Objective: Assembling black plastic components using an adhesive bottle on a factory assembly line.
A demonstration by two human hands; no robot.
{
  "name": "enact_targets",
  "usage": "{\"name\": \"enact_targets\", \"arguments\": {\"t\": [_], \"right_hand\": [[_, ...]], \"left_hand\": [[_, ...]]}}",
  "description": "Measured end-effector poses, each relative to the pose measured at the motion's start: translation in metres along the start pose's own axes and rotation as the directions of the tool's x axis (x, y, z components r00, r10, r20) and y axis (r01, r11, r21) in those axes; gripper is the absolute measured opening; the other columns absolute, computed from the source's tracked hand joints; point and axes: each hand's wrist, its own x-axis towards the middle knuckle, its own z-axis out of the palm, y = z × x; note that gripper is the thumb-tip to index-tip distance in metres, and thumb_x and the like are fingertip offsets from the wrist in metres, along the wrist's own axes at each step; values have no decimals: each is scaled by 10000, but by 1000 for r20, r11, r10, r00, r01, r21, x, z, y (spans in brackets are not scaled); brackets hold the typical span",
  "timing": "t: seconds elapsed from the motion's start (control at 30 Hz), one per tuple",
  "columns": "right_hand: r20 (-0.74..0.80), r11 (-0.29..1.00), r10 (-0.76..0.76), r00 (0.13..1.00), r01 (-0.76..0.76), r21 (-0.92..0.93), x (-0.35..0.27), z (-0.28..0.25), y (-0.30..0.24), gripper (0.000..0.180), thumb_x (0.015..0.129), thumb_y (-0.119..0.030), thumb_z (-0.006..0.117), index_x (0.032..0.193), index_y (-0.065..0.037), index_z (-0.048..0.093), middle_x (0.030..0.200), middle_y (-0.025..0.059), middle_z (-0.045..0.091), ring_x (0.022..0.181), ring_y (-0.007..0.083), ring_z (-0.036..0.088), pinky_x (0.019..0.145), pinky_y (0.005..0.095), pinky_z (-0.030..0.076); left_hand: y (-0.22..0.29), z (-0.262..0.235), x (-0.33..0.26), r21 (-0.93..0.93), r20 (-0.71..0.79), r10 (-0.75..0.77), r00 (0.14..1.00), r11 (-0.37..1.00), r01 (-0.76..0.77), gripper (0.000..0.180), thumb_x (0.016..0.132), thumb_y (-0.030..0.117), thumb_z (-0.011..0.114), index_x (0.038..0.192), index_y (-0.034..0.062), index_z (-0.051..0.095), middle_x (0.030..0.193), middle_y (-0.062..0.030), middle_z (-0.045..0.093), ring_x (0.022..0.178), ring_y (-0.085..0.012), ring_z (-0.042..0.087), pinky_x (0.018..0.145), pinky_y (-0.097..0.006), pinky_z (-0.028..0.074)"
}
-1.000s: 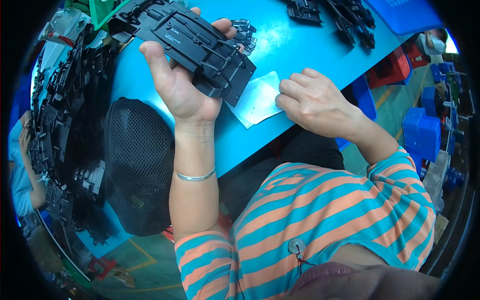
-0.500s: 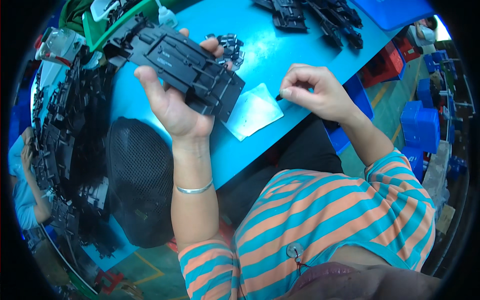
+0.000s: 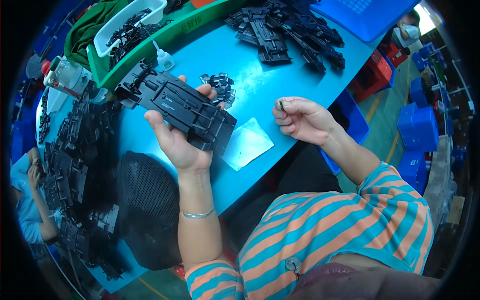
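My left hand (image 3: 176,142) grips a long black plastic chassis part (image 3: 175,107), held flat above the blue table (image 3: 260,90). My right hand (image 3: 302,120) is raised to the right of it, fingers curled, pinching a tiny dark piece (image 3: 281,105) between thumb and forefinger. A small clear plastic bag (image 3: 247,144) lies on the table between the two hands. Just beyond the chassis part sits a little heap of small black clips (image 3: 220,87).
More black chassis parts (image 3: 285,35) lie at the table's far side, and stacks of them (image 3: 75,165) fill the left. A black mesh chair back (image 3: 147,210) stands below the table edge. Green tray (image 3: 150,45), white tub, small bottle (image 3: 164,59), blue crates (image 3: 420,127), another person (image 3: 30,200) at left.
My right hand lifted off the clear bag and rose with a tiny piece pinched in its fingers. The left hand kept the chassis part, shifting it slightly.
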Motion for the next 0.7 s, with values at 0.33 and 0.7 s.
{"name": "enact_targets", "arguments": {"t": [0.33, 0.7], "right_hand": [[-149, 976, -72, 986, 39, -215, -2, 16, -3, 114, 911, -150, 561, 862, -48, 549, 792, 5, 447, 676, 70, 392, 547, 192, 323], [88, 420, -370, 925, 251, -872, -3, 25, 3, 99, 864, -97, 633, 844, -2, 617, 829, 15, 552, 716, 72, 486, 596, 219, 394]], "left_hand": [[2, 1, -2, -25, -26, -14, 1000, 1000, 14, 881, 840, 727, 390, 1383, 34, 353, 1208, -239, 553, 1086, -349, 551, 934, -557, 443], [2, 3, 1, -55, 14, -26, 1000, 998, 27, 910, 831, 743, 381, 1399, 34, 327, 1211, -224, 552, 1095, -338, 548, 955, -557, 428]]}}
